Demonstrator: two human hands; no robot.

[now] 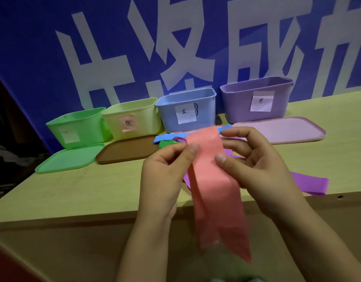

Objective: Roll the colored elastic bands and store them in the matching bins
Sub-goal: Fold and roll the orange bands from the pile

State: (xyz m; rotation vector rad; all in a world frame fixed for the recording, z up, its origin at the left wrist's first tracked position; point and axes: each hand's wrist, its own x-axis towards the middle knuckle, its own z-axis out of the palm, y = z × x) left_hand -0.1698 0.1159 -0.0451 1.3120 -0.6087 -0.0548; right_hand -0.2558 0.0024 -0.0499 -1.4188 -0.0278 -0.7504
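I hold a pink elastic band (212,180) upright in front of me; its two tails hang down past the table's front edge. My left hand (165,176) pinches its left edge near the top and my right hand (255,169) pinches its right edge. Behind it on the table lie a purple band (309,183), a blue band (167,137) and a green band (165,143). Along the back stand a green bin (78,127), a yellow bin (133,121) with a pink label, a blue bin (185,112) and a purple bin (257,100).
Lids lie flat before the bins: a green lid (67,158), a brown lid (126,152) and a pink lid (281,129). The wooden table (90,190) has its front edge just under my hands. A blue banner with white characters (135,58) rises behind the bins.
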